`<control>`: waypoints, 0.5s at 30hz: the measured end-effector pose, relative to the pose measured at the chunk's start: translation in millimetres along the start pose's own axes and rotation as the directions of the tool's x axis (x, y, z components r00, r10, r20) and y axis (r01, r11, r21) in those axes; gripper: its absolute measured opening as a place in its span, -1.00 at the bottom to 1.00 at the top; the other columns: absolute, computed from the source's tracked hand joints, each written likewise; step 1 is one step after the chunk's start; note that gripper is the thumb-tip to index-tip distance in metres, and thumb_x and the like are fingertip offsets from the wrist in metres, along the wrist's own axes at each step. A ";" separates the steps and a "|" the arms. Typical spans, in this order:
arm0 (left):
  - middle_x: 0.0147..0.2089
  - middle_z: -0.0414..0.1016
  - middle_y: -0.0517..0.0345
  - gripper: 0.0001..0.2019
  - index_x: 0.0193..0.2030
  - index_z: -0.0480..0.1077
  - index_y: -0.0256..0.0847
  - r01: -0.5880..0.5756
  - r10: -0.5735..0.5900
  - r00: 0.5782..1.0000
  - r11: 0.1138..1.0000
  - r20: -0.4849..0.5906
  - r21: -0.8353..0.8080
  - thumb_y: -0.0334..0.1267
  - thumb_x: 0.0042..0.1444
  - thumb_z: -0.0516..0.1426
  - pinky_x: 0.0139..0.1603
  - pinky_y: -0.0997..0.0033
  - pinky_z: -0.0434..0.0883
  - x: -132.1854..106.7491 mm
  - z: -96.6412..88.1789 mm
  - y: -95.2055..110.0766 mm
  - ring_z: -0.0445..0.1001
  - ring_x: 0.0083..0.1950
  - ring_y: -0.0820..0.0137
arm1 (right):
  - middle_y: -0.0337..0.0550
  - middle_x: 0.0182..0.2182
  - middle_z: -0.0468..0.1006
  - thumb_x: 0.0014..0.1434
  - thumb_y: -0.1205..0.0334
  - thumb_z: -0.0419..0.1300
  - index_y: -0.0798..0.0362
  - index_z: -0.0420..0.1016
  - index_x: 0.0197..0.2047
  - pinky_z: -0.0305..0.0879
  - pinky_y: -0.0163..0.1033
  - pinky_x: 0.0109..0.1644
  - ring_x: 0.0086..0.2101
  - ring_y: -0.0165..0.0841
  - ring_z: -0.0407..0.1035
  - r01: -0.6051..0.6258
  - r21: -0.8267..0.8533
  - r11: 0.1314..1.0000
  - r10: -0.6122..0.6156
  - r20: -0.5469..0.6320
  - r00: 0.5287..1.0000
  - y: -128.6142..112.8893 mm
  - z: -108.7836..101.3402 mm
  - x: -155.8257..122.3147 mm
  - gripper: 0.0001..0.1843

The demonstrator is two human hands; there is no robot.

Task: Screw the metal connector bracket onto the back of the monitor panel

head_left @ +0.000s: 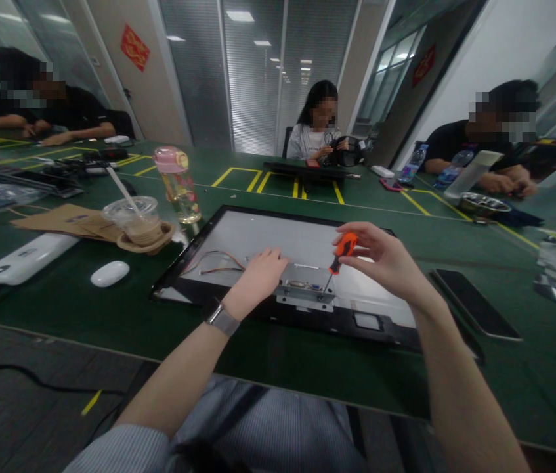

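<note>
A flat display panel [278, 226] with a black frame lies back side up on the green table before me. Near its front edge sits a metal bracket [302, 293] carrying video ports, one of them blue. My right hand [381, 259] grips an orange and black screwdriver [345, 246], its shaft pointing down with the tip at the right part of the bracket. My left hand [262, 272] rests palm down by the bracket's left end, fingers stretched out, their tips partly hidden. Thin coloured wires [216, 261] run across the panel left of that hand.
Left of the panel are an iced drink cup [134, 220] in a cardboard holder, a pink-lidded bottle [179, 187], a white mouse [110, 273] and a white power strip [24, 258]. A black phone [474, 302] lies to the right. Other people sit around the table.
</note>
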State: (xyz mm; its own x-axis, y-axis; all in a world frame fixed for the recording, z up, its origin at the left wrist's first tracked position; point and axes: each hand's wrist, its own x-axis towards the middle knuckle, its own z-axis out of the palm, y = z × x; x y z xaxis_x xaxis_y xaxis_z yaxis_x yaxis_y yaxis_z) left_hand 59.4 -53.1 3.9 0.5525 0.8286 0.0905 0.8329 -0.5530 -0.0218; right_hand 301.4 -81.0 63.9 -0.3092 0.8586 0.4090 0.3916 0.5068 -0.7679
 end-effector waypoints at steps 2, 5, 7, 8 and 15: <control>0.05 0.43 -0.12 -0.58 0.12 0.42 -0.29 0.000 0.000 1.000 1.000 0.002 -0.001 -0.61 0.23 -0.06 0.00 0.19 0.46 -0.1 -1.1 0.7 0.45 0.04 0.17 | -0.08 -0.09 0.58 0.18 0.14 0.32 -0.04 0.47 0.02 0.54 0.03 -0.03 -0.10 -0.17 0.52 0.017 0.035 0.999 -0.019 0.066 0.998 -4.7 -1.6 -1.1 -0.67; 0.06 0.43 -0.12 -0.59 0.13 0.41 -0.29 0.005 -0.005 1.000 1.000 0.011 0.007 -0.59 0.25 -0.07 0.00 0.21 0.46 -0.1 -1.6 1.1 0.45 0.04 0.18 | -0.07 -0.05 0.56 0.21 0.14 0.30 -0.06 0.50 -0.02 0.53 0.04 0.01 -0.06 -0.18 0.50 0.042 0.081 0.996 -0.054 0.153 0.987 -7.2 -4.7 -1.8 -0.73; 0.06 0.43 -0.12 -0.59 0.14 0.40 -0.29 0.003 -0.003 1.000 1.000 0.008 0.011 -0.59 0.25 -0.07 -0.01 0.23 0.46 -0.1 -0.8 0.7 0.45 0.04 0.20 | -0.09 -0.08 0.55 0.17 0.11 0.35 -0.06 0.54 -0.09 0.55 0.00 -0.02 -0.09 -0.19 0.49 0.052 0.083 0.995 -0.065 0.159 0.985 -5.9 -6.3 -1.5 -0.76; 0.06 0.42 -0.11 -0.59 0.14 0.40 -0.29 0.003 -0.003 1.000 1.000 0.003 0.012 -0.59 0.25 -0.07 -0.01 0.23 0.46 -0.1 -0.1 0.4 0.45 0.04 0.20 | -0.11 -0.12 0.55 0.15 0.10 0.37 -0.06 0.55 -0.13 0.56 -0.03 -0.06 -0.11 -0.20 0.49 0.055 0.079 0.995 -0.066 0.150 0.987 -5.0 -6.8 -1.4 -0.78; 0.04 0.43 -0.10 -0.57 0.13 0.40 -0.28 -0.009 0.009 1.000 1.000 -0.014 -0.002 -0.61 0.22 -0.07 0.01 0.22 0.45 0.0 2.4 -0.6 0.44 0.04 0.20 | -0.14 -0.09 0.58 0.21 0.21 0.32 -0.11 0.52 0.03 0.51 0.01 0.05 -0.08 -0.21 0.50 0.056 0.117 0.992 -0.071 0.129 0.989 -4.7 -6.6 -3.8 -0.70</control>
State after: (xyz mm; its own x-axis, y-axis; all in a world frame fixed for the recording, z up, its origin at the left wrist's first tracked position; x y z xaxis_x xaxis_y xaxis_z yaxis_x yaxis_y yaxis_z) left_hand 59.0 -52.6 1.5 0.5591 0.8225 0.1043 0.8281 -0.5603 -0.0206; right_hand 306.4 -86.1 69.2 -0.4457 0.8031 0.3955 0.2700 0.5418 -0.7960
